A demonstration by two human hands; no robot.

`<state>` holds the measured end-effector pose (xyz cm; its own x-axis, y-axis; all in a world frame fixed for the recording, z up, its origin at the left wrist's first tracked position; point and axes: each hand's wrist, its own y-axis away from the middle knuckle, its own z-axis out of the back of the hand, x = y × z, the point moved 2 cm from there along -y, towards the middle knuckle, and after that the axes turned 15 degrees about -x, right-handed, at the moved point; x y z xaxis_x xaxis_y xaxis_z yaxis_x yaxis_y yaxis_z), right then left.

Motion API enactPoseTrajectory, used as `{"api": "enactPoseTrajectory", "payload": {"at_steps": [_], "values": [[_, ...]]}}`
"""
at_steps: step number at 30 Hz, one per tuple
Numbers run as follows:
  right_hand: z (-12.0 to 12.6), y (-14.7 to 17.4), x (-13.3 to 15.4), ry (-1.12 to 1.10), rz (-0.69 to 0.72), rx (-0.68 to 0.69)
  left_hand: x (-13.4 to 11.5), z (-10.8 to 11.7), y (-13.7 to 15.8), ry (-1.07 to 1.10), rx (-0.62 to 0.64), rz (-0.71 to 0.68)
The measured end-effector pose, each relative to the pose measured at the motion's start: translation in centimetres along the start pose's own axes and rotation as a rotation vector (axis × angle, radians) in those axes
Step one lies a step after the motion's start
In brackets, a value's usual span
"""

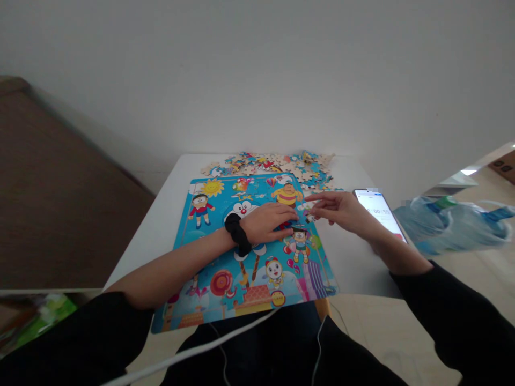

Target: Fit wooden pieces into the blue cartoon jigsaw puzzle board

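Note:
A blue puzzle board (209,311) with cartoon figures lies on the white table and overhangs its front edge. My left hand (267,221), with a black scrunchie (238,235) at its wrist, rests flat on the middle of the board, fingers stretched toward the right. It covers part of a large blue-and-white cat figure (243,207). At the board's right edge, thumb and fingers of my right hand (341,213) pinch a small puzzle piece (309,217), partly hidden by the fingertips. Many loose puzzle pieces (308,172), some wood side up, are heaped behind the board.
To the right a phone (380,214) showing a running timer lies on the white table (151,220), partly behind my right wrist. Beyond the table hang bagged plastic bottles (462,225). A white cable (201,348) crosses in front. A brown wooden panel (60,198) stands left.

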<state>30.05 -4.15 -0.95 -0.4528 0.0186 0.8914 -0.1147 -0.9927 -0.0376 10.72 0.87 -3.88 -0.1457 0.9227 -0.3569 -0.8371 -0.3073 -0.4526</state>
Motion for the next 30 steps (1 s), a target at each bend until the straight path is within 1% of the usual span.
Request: {"api": "enactPoseTrajectory", "payload": {"at_steps": [4,6,9,11,15,17,19,23,28,30], "values": [[-1.5,2.4,-1.5,0.005,-0.028,-0.027,0.0,-0.1,0.0,-0.007,-0.003,0.002],[-2.1,3.3,-2.1,0.024,-0.026,-0.086,0.1,-0.1,0.0,-0.017,-0.004,0.000],[-2.6,4.1,-2.4,0.125,0.038,-0.219,0.2,-0.2,0.1,-0.019,-0.013,-0.010],[-2.7,4.4,-2.2,0.209,0.099,-0.284,0.2,-0.2,0.1,-0.018,-0.020,-0.016],[-2.7,5.0,-1.5,0.355,0.188,-0.366,0.2,-0.2,0.1,-0.013,-0.015,-0.014],[-2.9,5.3,-1.4,0.423,0.223,-0.384,0.2,-0.2,0.1,-0.014,-0.015,-0.005],[-3.0,5.7,-1.4,0.487,0.260,-0.368,0.1,-0.2,0.1,-0.015,-0.017,0.005],[-3.1,6.3,-1.3,0.556,0.339,-0.274,0.2,-0.3,0.1,-0.019,-0.020,0.020],[-2.6,6.7,-1.0,0.541,0.555,-0.157,0.2,-0.3,0.2,-0.023,-0.023,0.007],[-2.5,6.8,-1.2,0.514,0.590,-0.107,0.2,-0.3,0.2,-0.024,-0.032,-0.003]]}}
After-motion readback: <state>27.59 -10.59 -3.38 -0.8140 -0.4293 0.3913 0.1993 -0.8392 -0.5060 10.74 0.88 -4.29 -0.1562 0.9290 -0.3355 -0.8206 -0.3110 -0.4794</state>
